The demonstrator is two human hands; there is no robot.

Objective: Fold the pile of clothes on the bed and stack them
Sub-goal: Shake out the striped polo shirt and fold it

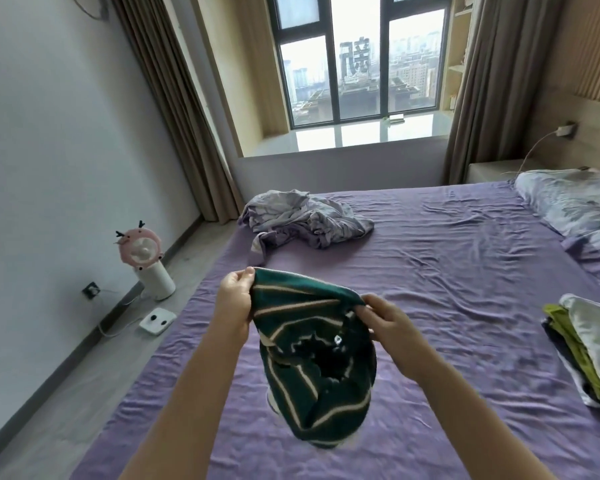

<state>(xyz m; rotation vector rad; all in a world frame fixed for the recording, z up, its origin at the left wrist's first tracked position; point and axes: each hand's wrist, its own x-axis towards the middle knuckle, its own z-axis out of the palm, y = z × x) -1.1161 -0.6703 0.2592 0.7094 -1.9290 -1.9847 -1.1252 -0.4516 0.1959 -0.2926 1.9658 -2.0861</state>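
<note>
Both forearms reach in from six o'clock, holding a dark green striped garment (317,362) in the air above the purple bed (465,271). Left hand (234,299) pinches its top edge at ten o'clock; right hand (387,322) pinches the same edge at two o'clock. To fold well, I judge, keep both grips firm, pull the edge taut, then lay it flat. Folded stack (584,348) waits at three o'clock, crumpled clothes (302,218) at twelve.

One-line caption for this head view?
Left hand and right hand hold up a green striped garment over the purple bed, folded stack alongside.
</note>
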